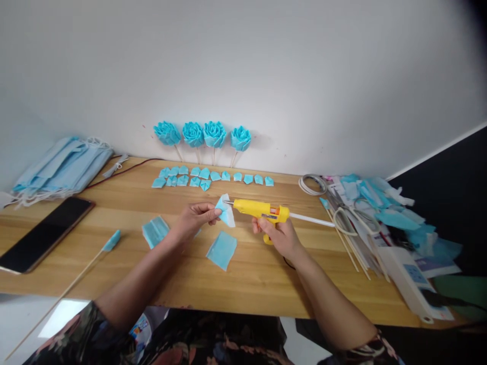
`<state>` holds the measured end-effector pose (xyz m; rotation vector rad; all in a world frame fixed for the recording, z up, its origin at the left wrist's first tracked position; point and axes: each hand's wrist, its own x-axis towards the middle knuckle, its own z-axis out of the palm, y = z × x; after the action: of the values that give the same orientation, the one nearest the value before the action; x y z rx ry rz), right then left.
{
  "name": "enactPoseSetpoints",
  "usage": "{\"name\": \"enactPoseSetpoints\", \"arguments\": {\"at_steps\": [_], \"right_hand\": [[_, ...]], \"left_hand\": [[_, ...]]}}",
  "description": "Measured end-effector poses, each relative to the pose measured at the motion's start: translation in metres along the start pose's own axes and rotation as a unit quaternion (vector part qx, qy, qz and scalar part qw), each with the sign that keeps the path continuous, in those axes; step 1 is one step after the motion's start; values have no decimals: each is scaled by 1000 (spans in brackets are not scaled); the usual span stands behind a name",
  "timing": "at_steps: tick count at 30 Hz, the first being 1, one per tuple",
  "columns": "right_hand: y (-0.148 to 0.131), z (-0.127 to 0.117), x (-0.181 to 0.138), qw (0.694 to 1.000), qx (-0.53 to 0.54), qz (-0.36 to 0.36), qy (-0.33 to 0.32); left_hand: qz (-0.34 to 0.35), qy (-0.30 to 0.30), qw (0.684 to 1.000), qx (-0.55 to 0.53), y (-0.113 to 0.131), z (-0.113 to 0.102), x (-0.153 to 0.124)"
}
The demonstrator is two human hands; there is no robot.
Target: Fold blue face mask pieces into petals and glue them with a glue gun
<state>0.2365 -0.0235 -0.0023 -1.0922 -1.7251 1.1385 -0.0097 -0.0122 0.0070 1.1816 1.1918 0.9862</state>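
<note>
Between the thumb and fingers of my left hand point(198, 215) is a partly folded blue and white piece of mask fabric point(227, 215). My right hand point(279, 235) grips a yellow hot glue gun point(258, 209) by its handle, with a glue stick point(312, 219) jutting from the back. The gun's nozzle meets the folded fabric near its upper part. A flat blue fabric square point(222, 250) lies on the table just below my hands. More blue squares point(155, 231) lie left of my left wrist, partly hidden by the arm.
Blue fabric roses point(193, 135) on sticks lean against the wall, behind rows of folded petals point(205, 173). On the left are stacked masks point(64, 165), a phone point(43, 233) and a blue-tipped stick point(85, 268). Scissors point(348, 218), sticks, scraps point(399, 218) and a power strip point(405, 284) crowd the right.
</note>
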Motion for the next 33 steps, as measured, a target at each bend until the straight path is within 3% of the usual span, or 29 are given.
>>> {"name": "enactPoseSetpoints", "arguments": {"at_steps": [15,28,33], "right_hand": [[-2,1,-1,999,-39,35,15],[-16,2,1,987,-155,-32,36],[-16,1,-1,989,-145,-30,13]], "left_hand": [[-4,-21,1000,-20,-5,-1,2],[5,-10,999,-40,-7,-2,3],[6,6,999,-47,-4,-2,2]]}}
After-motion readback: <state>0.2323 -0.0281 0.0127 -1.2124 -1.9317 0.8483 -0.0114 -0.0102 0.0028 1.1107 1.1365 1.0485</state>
